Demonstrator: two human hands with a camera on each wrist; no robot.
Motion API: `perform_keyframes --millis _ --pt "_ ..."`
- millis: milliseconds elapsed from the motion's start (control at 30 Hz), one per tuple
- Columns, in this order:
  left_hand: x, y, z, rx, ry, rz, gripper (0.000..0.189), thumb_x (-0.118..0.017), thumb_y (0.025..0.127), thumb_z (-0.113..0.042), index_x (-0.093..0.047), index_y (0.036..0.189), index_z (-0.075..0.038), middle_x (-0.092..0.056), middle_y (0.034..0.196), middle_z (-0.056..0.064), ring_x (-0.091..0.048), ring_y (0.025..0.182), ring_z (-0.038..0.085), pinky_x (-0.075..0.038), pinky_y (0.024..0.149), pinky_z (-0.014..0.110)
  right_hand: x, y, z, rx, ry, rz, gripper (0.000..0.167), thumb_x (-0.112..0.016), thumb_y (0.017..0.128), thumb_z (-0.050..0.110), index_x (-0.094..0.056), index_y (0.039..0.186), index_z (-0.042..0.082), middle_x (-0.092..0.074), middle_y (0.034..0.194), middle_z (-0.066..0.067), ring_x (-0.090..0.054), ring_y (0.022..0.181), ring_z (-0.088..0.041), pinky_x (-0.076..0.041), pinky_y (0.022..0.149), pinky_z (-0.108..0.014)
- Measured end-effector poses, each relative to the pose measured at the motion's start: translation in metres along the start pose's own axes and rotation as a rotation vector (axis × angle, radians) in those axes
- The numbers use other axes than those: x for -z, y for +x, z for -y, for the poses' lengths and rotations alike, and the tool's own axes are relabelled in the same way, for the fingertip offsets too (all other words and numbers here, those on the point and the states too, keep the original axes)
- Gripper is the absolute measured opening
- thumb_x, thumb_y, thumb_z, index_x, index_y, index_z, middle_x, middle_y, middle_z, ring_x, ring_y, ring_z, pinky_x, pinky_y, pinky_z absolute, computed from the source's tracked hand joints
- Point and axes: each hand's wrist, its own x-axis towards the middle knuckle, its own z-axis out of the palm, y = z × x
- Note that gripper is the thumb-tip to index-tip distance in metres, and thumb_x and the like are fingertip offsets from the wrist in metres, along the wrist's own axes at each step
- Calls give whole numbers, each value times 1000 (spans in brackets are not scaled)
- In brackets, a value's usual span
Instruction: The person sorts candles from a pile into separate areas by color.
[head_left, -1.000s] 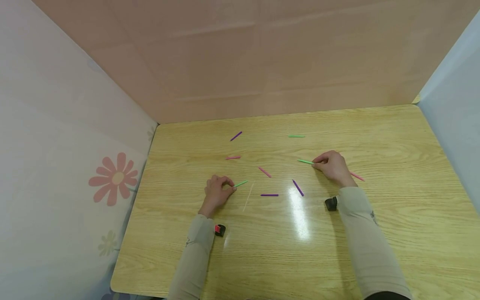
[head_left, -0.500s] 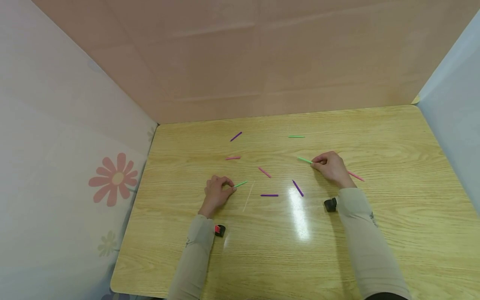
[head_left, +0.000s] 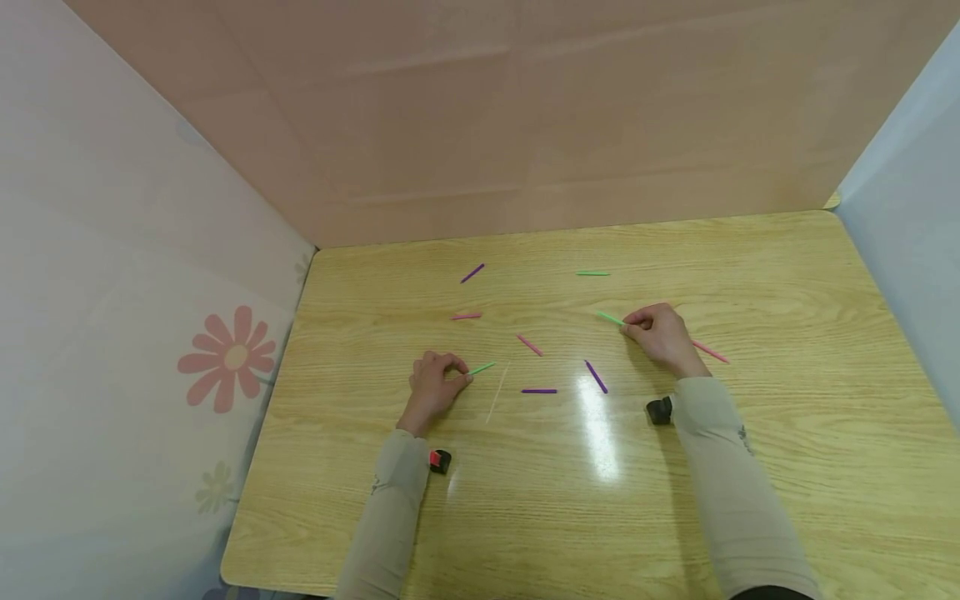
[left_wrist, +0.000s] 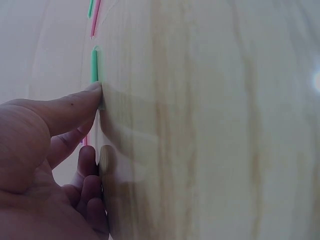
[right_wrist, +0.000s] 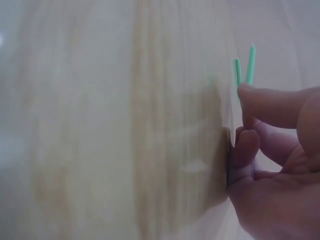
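In the head view my left hand point(head_left: 435, 387) pinches one end of a thin green stick point(head_left: 482, 368) between thumb and index finger, low over the table. The left wrist view shows this green stick point(left_wrist: 94, 65) jutting past the thumb, with the other fingers curled near the tabletop. Further right, my right hand point(head_left: 662, 337) pinches another green stick point(head_left: 611, 318), its free end pointing left and away from me. That stick point(right_wrist: 251, 65) has a fine pointed tip in the right wrist view. Part of a pink stick point(head_left: 710, 352) lies hidden behind the right hand.
On the wooden table point(head_left: 555, 517) lie purple sticks point(head_left: 472, 273) point(head_left: 539, 391) point(head_left: 596, 377), pink sticks point(head_left: 466, 316) point(head_left: 529, 345) and a green stick point(head_left: 593, 272). A brown panel point(head_left: 525, 125) stands along the back. A flowered wall point(head_left: 135, 292) borders the left.
My right hand has shifted slightly left, and the free end of its green stick has swung a little away from me. More of the pink stick behind it shows. The left hand stays still.
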Motion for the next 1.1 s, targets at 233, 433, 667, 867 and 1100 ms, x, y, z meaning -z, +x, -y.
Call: perform_keyframes --millis 233,433,667,867,1100 --pt "0 0 1 -5 -2 6 10 -69 89 -26 -66 91 -17 -47 100 7 -36 104 32 -24 87 48 -1 2 2 -4 0 9 22 -61 92 12 -68 100 -7 -65 92 -21 -52 77 -17 -41 68 -28" --pt "-1 0 2 -5 -3 5 10 -69 89 -26 -66 92 -17 -48 102 8 -37 105 32 -24 88 48 -1 4 3 -26 -5 5 24 -58 94 13 -67 104 -6 -64 92 -19 -50 75 -18 -41 65 -29" --pt "-2 0 2 0 1 10 11 -70 88 -28 -66 92 -18 -48 104 7 -36 105 31 -24 88 48 -2 9 7 -39 -6 -39 24 -56 94 14 -67 104 -5 -60 84 -14 -47 70 -18 -39 60 -28" --pt "-2 1 3 6 1 11 11 -69 89 -28 -66 93 -18 -48 105 8 -36 105 31 -24 89 48 -1 13 7 -42 -3 -51 27 -53 97 15 -66 108 -6 -62 95 -20 -47 74 -21 -40 63 -30" --pt "-2 3 3 2 24 8 12 -70 88 -29 -67 93 -18 -49 105 8 -37 104 31 -25 89 48 1 15 11 -107 60 -49 32 -52 99 18 -62 116 -7 -61 108 -24 -53 85 -26 -44 67 -28"
